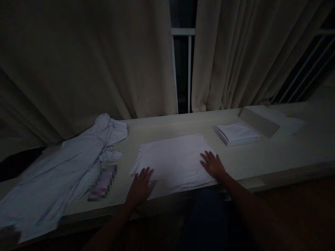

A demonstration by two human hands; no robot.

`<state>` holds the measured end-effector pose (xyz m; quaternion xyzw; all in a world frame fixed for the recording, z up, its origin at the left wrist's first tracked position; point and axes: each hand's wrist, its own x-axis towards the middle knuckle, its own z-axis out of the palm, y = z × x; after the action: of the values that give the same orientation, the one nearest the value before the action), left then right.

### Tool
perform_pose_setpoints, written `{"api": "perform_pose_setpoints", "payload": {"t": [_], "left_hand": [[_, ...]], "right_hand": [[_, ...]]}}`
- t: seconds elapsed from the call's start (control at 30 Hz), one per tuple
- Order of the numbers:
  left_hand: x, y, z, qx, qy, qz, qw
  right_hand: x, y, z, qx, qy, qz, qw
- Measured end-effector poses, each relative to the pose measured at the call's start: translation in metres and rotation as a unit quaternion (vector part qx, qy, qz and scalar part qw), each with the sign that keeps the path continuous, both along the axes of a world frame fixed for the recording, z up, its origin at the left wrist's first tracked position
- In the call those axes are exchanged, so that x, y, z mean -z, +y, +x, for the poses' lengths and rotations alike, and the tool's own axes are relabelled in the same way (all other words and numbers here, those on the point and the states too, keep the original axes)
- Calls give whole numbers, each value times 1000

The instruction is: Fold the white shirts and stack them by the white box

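My left hand, right hand flat, fingers spread; cloth between. Risk: uneven pressure could crease layers.

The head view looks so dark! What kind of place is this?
Probably a room in somebody's home, next to a window, though I can't be sure. You can see long curtains, white bars in the gap between them, and a pale ledge with white cloths on it.
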<state>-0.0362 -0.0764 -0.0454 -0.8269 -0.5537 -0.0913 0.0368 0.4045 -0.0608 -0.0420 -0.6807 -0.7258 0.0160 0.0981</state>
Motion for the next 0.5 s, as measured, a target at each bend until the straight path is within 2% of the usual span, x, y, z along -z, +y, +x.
{"api": "perform_pose_setpoints", "payload": {"t": [0.2, 0.3, 0.4, 0.5], "left_hand": [[-5, -5, 5, -10, 4, -29, 1000], [-14, -7, 9, -17, -5, -78, 997], [-34, 4, 8, -14, -7, -165, 986], [-63, 27, -1, 4, -1, -213, 977]], "right_hand": [[0, 0, 1, -1, -8, -12, 1000], [1, 0, 2, 0, -3, -7, 1000], [2, -1, 2, 3, 1, -6, 1000], [3, 0, 2, 1, 9, -2, 1000]]}}
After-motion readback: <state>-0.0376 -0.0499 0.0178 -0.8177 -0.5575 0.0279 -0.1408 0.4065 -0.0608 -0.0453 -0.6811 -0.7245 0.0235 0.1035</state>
